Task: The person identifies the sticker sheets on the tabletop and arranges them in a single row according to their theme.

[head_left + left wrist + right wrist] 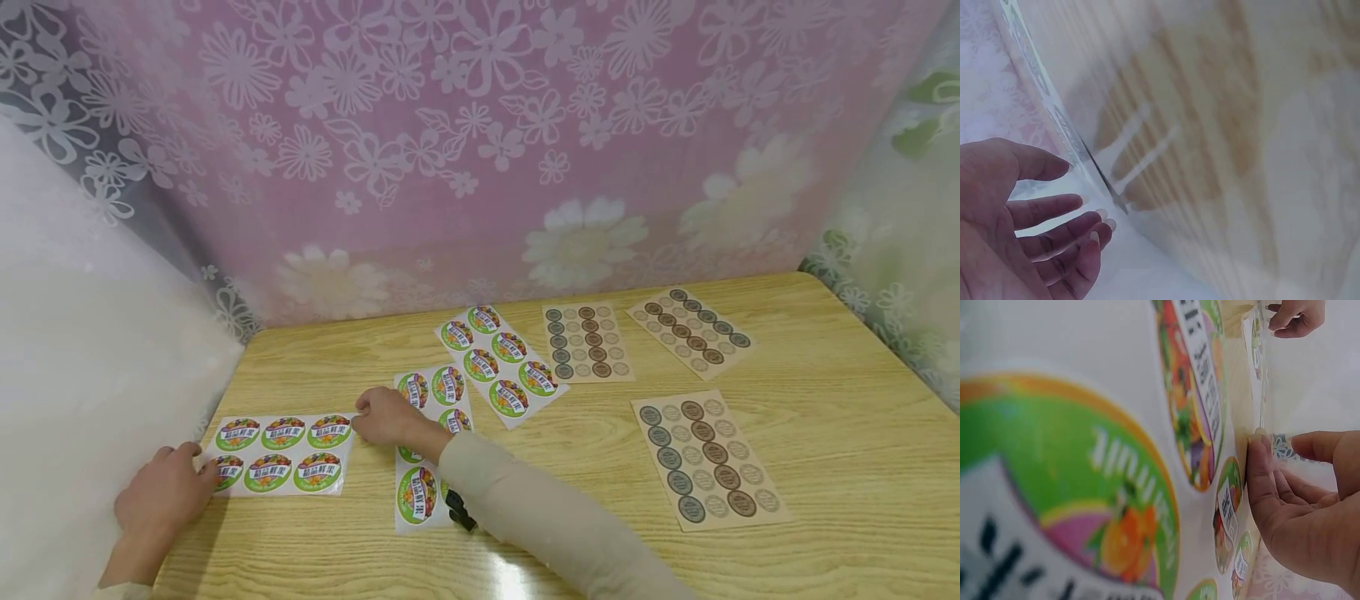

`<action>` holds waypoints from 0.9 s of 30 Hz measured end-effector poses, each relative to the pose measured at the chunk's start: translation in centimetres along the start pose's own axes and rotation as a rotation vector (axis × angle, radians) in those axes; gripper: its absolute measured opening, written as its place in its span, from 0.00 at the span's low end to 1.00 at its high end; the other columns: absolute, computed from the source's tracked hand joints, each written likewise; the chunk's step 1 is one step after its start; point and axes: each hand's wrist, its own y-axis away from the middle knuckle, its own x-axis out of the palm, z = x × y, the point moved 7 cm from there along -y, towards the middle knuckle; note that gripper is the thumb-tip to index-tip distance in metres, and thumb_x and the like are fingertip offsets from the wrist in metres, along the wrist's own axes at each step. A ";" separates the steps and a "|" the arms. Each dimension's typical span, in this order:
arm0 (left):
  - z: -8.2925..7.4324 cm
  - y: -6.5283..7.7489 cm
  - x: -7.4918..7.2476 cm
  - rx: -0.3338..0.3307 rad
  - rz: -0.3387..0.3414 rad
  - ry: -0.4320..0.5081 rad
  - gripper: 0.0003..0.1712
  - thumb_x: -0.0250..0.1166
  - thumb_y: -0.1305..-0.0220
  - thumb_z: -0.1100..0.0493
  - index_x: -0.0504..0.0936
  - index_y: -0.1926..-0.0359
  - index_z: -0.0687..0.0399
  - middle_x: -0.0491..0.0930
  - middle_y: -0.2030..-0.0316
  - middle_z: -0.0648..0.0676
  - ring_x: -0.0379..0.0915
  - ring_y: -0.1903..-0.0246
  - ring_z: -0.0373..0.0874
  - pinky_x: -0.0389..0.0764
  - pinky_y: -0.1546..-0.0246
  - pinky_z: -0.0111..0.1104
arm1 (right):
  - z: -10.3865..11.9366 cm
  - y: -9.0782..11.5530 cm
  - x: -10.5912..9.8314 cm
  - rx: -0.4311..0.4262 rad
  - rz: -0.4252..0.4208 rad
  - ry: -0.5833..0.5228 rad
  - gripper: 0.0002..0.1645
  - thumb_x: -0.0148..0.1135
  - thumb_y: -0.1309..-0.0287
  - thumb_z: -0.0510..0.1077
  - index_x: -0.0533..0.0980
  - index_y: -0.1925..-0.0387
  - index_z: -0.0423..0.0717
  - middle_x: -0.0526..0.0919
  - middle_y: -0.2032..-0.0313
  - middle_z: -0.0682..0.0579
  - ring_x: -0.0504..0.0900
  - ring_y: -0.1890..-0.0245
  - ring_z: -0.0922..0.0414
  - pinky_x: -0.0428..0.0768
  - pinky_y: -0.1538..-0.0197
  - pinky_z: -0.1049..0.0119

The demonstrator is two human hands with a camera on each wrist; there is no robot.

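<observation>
A white sheet of round fruit stickers (285,454), green with a white banner and Chinese lettering, lies flat on the wooden table. My left hand (167,490) rests at its left end, fingertips by the edge. The left wrist view shows this hand (1041,219) with loosely bent fingers, thumb apart from them. My right hand (393,418) touches the sheet's upper right corner. Seen from the right wrist, a finger of that hand (1297,506) meets the sheet's end, and the thumb stands off it. Beneath the right forearm lies a second fruit sticker sheet (408,518), partly hidden.
A third fruit sticker sheet (517,350) lies slanted behind. Brown sheets of small round stickers lie to the right: one upright (588,371), one tilted (667,367), one nearer (716,521). Floral curtain (480,167) and white sheeting (82,333) border the wooden table (555,462).
</observation>
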 end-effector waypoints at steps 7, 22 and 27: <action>-1.7 0.3 -0.9 0.054 -0.107 0.020 0.24 0.53 0.35 0.51 0.72 0.47 0.67 0.70 0.54 0.70 0.71 0.61 0.69 0.71 0.81 0.52 | 0.5 0.7 -1.3 -0.064 0.010 -0.003 0.19 0.55 0.33 0.46 0.76 0.44 0.43 0.80 0.59 0.56 0.77 0.64 0.64 0.76 0.59 0.70; -6.6 1.1 -2.4 0.245 -0.240 0.063 0.21 0.57 0.35 0.52 0.77 0.49 0.63 0.72 0.52 0.69 0.74 0.61 0.65 0.74 0.80 0.50 | -0.2 3.4 -5.3 -0.122 0.042 -0.038 0.20 0.52 0.32 0.45 0.74 0.42 0.42 0.78 0.62 0.58 0.82 0.65 0.57 0.75 0.70 0.69; -8.2 1.4 -2.7 0.294 -0.249 0.080 0.20 0.57 0.35 0.54 0.77 0.49 0.63 0.72 0.52 0.69 0.74 0.61 0.64 0.74 0.80 0.50 | -1.1 4.4 -6.8 -0.134 0.020 -0.024 0.20 0.51 0.32 0.46 0.74 0.43 0.43 0.78 0.60 0.57 0.81 0.65 0.57 0.75 0.70 0.69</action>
